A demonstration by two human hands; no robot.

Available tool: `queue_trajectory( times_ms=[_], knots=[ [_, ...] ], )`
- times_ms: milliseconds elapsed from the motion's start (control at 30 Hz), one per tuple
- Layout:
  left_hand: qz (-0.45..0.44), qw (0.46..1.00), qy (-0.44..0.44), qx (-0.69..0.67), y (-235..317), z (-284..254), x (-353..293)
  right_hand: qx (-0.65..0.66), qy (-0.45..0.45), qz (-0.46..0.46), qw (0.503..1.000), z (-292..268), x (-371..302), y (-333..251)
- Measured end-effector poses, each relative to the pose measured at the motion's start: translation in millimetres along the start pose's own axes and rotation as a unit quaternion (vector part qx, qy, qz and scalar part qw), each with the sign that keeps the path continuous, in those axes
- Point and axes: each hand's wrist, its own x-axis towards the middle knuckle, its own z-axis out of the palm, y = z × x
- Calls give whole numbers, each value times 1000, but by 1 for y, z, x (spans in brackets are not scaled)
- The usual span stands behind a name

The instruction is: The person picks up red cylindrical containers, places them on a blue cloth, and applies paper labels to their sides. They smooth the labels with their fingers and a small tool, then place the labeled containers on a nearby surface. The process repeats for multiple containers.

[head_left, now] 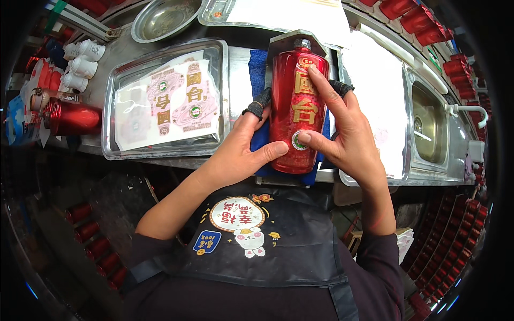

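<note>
A glossy red bottle [284,101] with large gold characters and a small round green-and-white emblem lies on a blue cloth [258,69], its neck pointing away from me. My left hand [243,144] grips its left side, thumb on the lower front and fingers along the edge. On the right, my right hand [350,131] holds it too. The right index finger presses near the top of the gold lettering, and that thumb rests by the round emblem. Black covers wrap some fingertips of both hands. Behind the bottle's neck stands a grey metal support [278,44].
To the left, a metal tray [225,107] holds printed decal sheets [134,117]. A round metal bowl [142,27] stands behind it. Another red bottle [80,119] lies at far left, near white cups [83,67]. A sink [428,144] is at right; rows of red bottles [450,235] stand beyond.
</note>
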Motion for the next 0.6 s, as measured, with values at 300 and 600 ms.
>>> queue_trajectory(
  times_ms=[300, 600],
  knots=[
    [-37, 991, 20, -131, 5, 2, 8, 10, 17, -15, 1000, 1, -1, 1],
    [-35, 992, 1, -124, 1, 2, 5, 20, -2, -7, 1000, -1, -1, -1]
  ],
)
